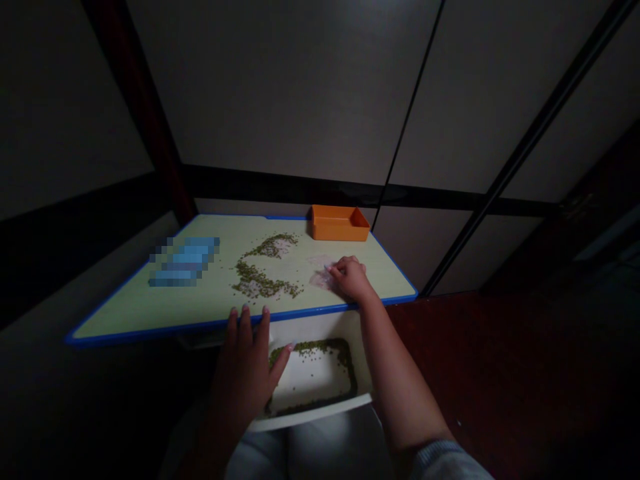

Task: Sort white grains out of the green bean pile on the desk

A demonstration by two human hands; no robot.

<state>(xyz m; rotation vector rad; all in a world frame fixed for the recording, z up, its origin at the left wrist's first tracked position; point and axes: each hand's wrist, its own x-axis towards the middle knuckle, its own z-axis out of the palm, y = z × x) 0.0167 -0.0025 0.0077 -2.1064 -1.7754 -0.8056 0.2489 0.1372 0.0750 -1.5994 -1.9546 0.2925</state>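
A pale green table top (150,307) with a blue rim carries a scatter of small green beans (260,273). My right hand (350,277) rests on the table to the right of the beans, fingers curled together over a pale patch, and what they pinch is too small to name. My left hand (245,367) holds a white tray (320,407) just below the table's near edge, fingertips against the blue rim and thumb inside the tray. Green beans (310,347) lie along the tray's inner walls.
An orange box (340,223) stands at the table's far edge. A blurred blue patch (185,261) lies on the left part of the table. Grey wall panels with dark strips rise behind, and a dark red floor lies to the right.
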